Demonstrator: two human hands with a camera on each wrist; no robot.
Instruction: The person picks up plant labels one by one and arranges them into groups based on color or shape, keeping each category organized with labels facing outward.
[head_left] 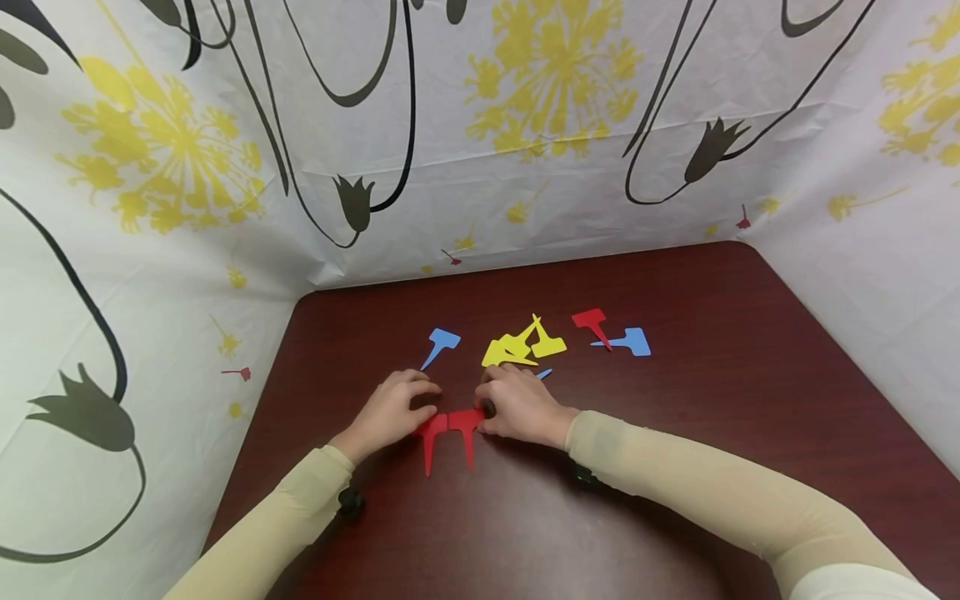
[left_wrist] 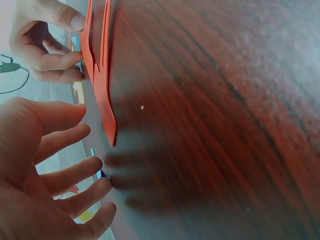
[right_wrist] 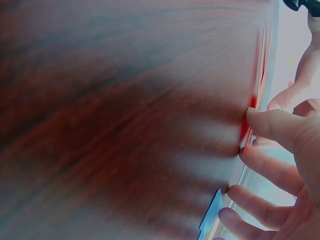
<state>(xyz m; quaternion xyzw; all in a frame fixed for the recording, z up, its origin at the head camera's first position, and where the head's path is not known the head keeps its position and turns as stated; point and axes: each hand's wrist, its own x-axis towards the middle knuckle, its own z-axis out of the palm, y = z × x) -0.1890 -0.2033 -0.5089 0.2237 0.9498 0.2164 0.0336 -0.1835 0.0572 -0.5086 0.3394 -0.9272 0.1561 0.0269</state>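
Note:
Two red T-shaped plant labels lie side by side in the head view, the left label [head_left: 431,433] and the right label [head_left: 467,423], their heads meeting and stems pointing toward me. My left hand [head_left: 392,414] is at the outer end of the left label; in the left wrist view its fingers [left_wrist: 70,172] are spread and loosely bent, gripping nothing. With thumb and index finger, my right hand [head_left: 521,404] pinches the outer end of the right label, seen edge-on in the right wrist view. A blue label [right_wrist: 211,215] lies by its lower fingers, mostly hidden by the hand in the head view.
Farther back lie a blue label [head_left: 442,340], a pile of several yellow labels [head_left: 550,346], and a red label [head_left: 589,318] crossing another blue label [head_left: 636,341]. The dark wooden table [head_left: 735,375] meets a patterned cloth [head_left: 525,217] behind and at the sides.

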